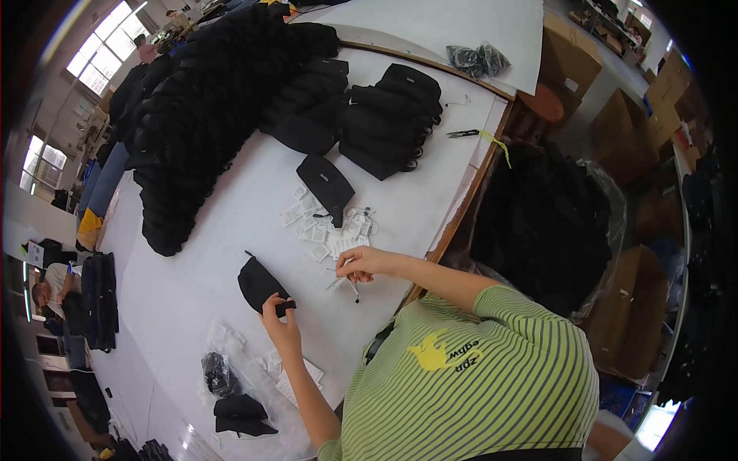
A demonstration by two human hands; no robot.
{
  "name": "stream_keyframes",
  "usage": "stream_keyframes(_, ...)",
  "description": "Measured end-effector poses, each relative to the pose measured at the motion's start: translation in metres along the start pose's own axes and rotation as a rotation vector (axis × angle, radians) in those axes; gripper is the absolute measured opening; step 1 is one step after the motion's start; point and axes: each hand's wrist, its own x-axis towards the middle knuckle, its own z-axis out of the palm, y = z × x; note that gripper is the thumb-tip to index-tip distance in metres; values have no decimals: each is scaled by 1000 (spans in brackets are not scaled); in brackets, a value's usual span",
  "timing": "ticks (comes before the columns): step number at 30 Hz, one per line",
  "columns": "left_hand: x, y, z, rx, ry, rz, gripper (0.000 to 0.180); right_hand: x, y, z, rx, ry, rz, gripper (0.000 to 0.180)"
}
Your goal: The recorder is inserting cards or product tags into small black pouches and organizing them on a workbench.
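Note:
A small black fabric pouch (260, 284) lies tilted on the white tabletop. My left hand (281, 321) grips its near right end, thumb and fingers closed round the edge. To the right, my right hand (363, 265) is held over the table with its fingers pinched on a thin tag string (355, 290), which hangs down with a small dark tip. Whether a tag is in the fingers too is too small to tell. Just beyond this hand lies a loose pile of white tags (317, 230) with strings. Another black pouch (327, 187) rests partly on them.
A long heap of black pouches (201, 123) fills the far left, with stacked pouches (388, 127) beside it. Thread snips (463, 134) lie near the right table edge. Clear plastic bags (231, 342) sit at the near left. A bag of black goods (542, 223) stands right of the table.

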Motion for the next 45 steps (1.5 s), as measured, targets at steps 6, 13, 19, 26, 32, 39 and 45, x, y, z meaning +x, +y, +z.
stream_keyframes(6,-22,-7,29,90,6,53,14,-21,-42,-108,-454,606,-331,25)
stream_keyframes(13,-27,11,73,359,53,-67,13,-89,-134,-376,-794,1666,-552,20)
stream_keyframes(19,-36,6,89,463,23,-120,20,-101,-180,-480,-901,1937,-118,53)
stream_keyframes(26,-39,-43,90,533,113,44,27,-70,-200,-506,-988,1817,312,73)
stream_keyframes(32,-39,-49,101,395,208,36,27,-74,-192,-533,-981,1906,74,49)
stream_keyframes(39,-30,-24,101,375,184,56,29,-89,-185,-536,-906,1881,-81,37)
stream_keyframes(45,-25,20,89,488,-44,-195,24,-115,-164,-582,-868,2035,-396,40)
